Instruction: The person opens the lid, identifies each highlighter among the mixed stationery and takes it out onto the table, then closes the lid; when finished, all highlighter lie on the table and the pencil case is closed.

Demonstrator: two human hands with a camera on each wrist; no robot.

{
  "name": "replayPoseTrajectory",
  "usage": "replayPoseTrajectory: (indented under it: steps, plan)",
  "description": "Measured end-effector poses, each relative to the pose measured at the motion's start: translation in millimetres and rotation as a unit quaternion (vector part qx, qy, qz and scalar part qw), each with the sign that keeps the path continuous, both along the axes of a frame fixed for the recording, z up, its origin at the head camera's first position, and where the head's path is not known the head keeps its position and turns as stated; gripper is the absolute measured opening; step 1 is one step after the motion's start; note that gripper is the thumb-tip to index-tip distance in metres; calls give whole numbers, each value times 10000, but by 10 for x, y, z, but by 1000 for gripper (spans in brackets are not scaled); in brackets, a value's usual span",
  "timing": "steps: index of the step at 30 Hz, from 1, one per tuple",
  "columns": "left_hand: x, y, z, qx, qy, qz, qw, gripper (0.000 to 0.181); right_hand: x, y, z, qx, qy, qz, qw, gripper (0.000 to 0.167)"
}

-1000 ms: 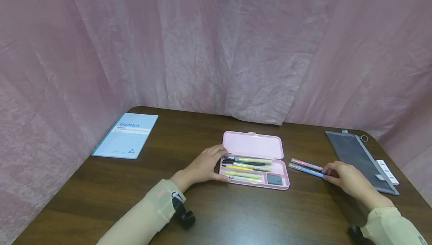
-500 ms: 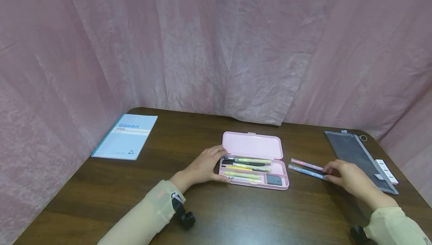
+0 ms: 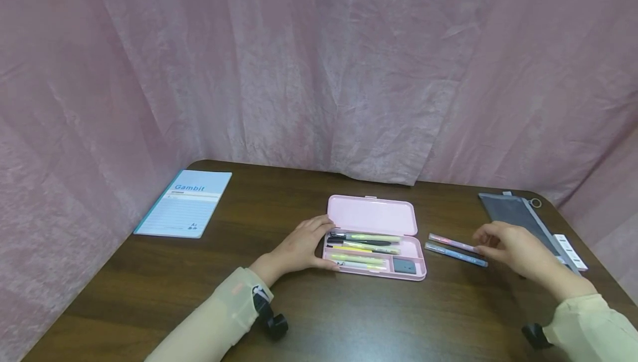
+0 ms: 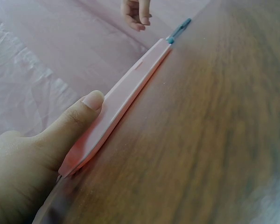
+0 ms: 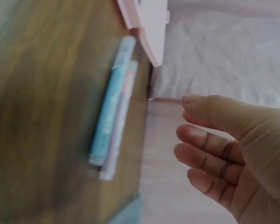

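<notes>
Fingers [image 5: 200, 163] of the right hand [image 3: 510, 248] are loosely bent, gaps showing between them, and hold nothing; they hang at the right ends of two pens. In the head view a fingertip overlaps the end of the purple pen [image 3: 451, 242], but the right wrist view shows the hand apart from both. The left hand [image 3: 299, 244] spans the left end of the pink case [image 3: 411, 247], gripping it: its thumb [image 4: 81, 114] lies along the near wall, its other fingers at the far left corner, their tips partly hidden.

The case rests at the middle of the desk [image 3: 259, 196], its lid [image 3: 372, 215] swung to the far side. Its far compartment holds several pens [image 3: 374, 237], black, yellow and pale green; the near left compartment holds light-coloured pens [image 3: 359, 258], and the near right one a grey block [image 3: 404, 265].

To the right of the case, the purple pen and the blue pen [image 3: 456, 254] lie side by side on the desk, the blue one nearer. Farther right lies a grey pouch [image 3: 513, 211] with a ring [image 3: 535, 203], partly covered from view by the right hand; a white item [image 3: 570, 251] shows beside its right edge. At the far left is a light blue notebook [image 3: 185, 207]. A pink curtain [image 3: 299, 74] stands behind the desk.
</notes>
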State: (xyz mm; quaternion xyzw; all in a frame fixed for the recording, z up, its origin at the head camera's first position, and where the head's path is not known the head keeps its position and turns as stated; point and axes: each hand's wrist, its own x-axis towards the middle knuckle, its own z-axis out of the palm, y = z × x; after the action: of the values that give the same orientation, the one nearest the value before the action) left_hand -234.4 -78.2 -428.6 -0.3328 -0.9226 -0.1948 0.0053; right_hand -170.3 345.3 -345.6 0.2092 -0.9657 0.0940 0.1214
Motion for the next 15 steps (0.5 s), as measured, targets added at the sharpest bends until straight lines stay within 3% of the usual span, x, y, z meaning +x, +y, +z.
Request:
replayPoseTrajectory:
  steps: [5, 15]
  plan:
    - [4, 5, 8, -18, -3, 8, 10000, 94, -25, -81, 111, 29, 27, 193, 9998, 17]
    - [5, -6, -9, 13, 144, -35, 9999, 94, -66, -351, 297, -78, -430, 359, 9984, 14]
